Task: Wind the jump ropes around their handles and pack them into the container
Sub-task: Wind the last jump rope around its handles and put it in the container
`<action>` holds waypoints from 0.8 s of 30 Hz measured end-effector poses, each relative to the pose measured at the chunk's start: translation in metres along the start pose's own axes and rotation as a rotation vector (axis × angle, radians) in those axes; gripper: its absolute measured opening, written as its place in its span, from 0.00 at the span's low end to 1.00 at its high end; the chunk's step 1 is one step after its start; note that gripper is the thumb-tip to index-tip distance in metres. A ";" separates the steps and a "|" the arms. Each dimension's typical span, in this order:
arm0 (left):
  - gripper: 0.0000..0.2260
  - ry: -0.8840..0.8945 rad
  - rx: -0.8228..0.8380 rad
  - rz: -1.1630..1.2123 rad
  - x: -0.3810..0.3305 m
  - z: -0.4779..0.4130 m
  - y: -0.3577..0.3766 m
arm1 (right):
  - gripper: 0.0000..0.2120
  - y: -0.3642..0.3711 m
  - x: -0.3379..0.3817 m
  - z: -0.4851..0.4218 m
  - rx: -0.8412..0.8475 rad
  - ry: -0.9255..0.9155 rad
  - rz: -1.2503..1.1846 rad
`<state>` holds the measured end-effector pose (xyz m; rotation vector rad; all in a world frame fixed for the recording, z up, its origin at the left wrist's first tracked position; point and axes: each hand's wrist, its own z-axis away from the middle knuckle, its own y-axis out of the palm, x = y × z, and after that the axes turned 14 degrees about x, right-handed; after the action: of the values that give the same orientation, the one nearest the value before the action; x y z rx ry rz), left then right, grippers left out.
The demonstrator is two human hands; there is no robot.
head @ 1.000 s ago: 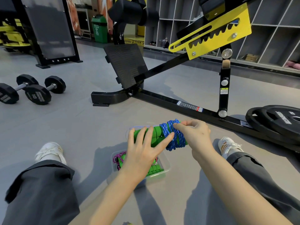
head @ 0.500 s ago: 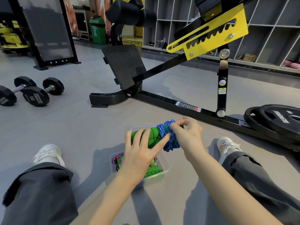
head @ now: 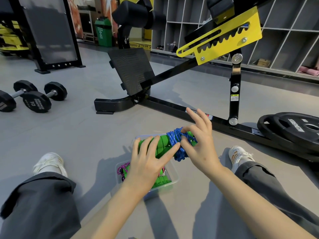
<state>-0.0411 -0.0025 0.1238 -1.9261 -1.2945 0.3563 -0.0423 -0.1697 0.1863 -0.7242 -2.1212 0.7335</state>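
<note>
I hold a pair of green foam handles [head: 163, 144] wound with blue jump rope [head: 175, 138] above a clear plastic container [head: 174, 175] on the floor between my legs. My left hand [head: 148, 163] grips the green handles from the near side. My right hand [head: 198, 144] pinches the blue rope at the coil with thumb and forefinger, its other fingers spread upward. Inside the container lies another green-handled rope with a purple cord [head: 123, 169], partly hidden under my left hand.
A black and yellow exercise bench frame [head: 172, 107] crosses the floor just beyond the container. Black weight plates [head: 296, 130] lie at the right, dumbbells [head: 32, 99] at the left. My shoes and trouser legs flank the container. Cubby shelves line the back wall.
My right hand went from a closed grasp over the blue coil to a pinch with its other fingers spread. The bundle stayed above the container.
</note>
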 end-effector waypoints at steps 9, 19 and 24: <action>0.30 -0.019 -0.042 0.004 0.002 -0.001 0.000 | 0.05 -0.002 0.011 -0.012 -0.022 0.262 0.003; 0.29 -0.021 0.013 0.023 0.000 -0.001 -0.003 | 0.09 -0.002 0.022 -0.023 -0.002 0.502 0.128; 0.27 0.008 0.029 0.019 -0.001 0.001 -0.002 | 0.10 -0.001 0.021 -0.023 0.089 0.602 0.184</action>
<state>-0.0440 -0.0021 0.1245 -1.9149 -1.2604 0.3748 -0.0362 -0.1497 0.2093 -0.9593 -1.4835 0.6041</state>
